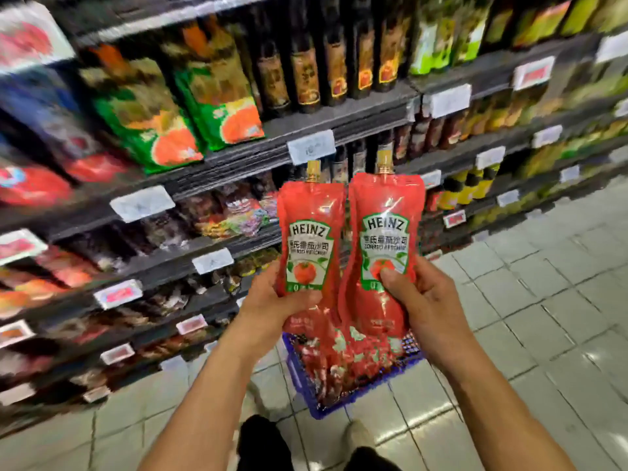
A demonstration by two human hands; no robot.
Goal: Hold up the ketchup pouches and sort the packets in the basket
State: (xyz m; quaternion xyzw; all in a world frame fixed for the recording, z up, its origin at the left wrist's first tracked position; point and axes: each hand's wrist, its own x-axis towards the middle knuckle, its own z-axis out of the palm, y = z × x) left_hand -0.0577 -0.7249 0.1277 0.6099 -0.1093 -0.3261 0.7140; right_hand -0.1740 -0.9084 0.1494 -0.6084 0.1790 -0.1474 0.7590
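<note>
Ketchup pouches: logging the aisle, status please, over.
Left hand grips left ketchup pouch; right hand grips right ketchup pouch. Both upright, side by side, gold caps up. Blue basket below on floor. Nothing between.

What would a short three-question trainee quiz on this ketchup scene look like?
1. True or false: each hand holds one ketchup pouch.
2. What lies below the pouches? A) blue basket B) cardboard box C) metal trolley
3. What colour are the pouch caps?

Key:
1. True: the left hand grips the left pouch, the right hand grips the right pouch.
2. A, the blue basket.
3. Gold, as on the right cap.
</note>
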